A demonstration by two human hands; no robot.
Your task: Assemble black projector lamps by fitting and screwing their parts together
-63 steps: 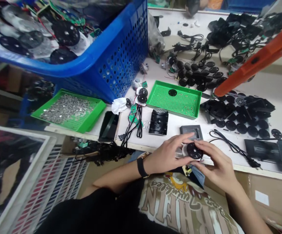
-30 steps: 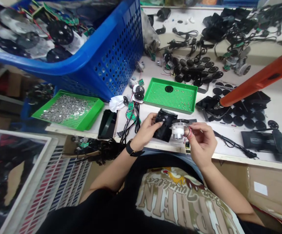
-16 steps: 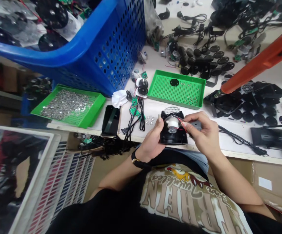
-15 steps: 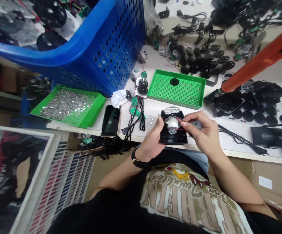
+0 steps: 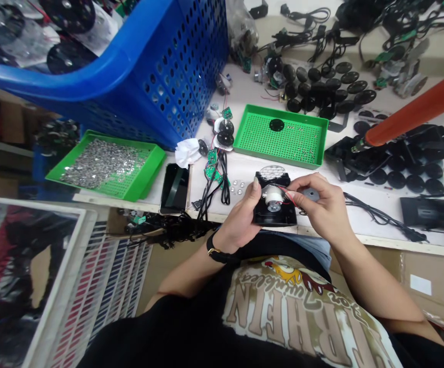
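A black plastic housing (image 5: 274,217) rests near the table's front edge, in front of my body. In it sits a white cylindrical motor (image 5: 273,196) with a clear lower end and thin red wires (image 5: 290,197). My left hand (image 5: 243,217) grips the housing along its left side, thumb up on the edge. The fingertips of my right hand (image 5: 322,204) are pinched on the red wires at the housing's right side. A round perforated disc (image 5: 272,173) shows at the housing's far end. Small clear round pieces (image 5: 239,186) lie left of the housing.
A green tray (image 5: 283,138) holds a black disc and screws. Another green tray (image 5: 137,174) of small metal parts stands left, near a phone (image 5: 175,188). A blue basket (image 5: 145,76) rises at the back left. An orange-handled tool (image 5: 417,110) slants in from the right.
Both hands keep nearly the same hold on the housing and wires. The view has shifted slightly; the orange-handled tool appears lower and farther right.
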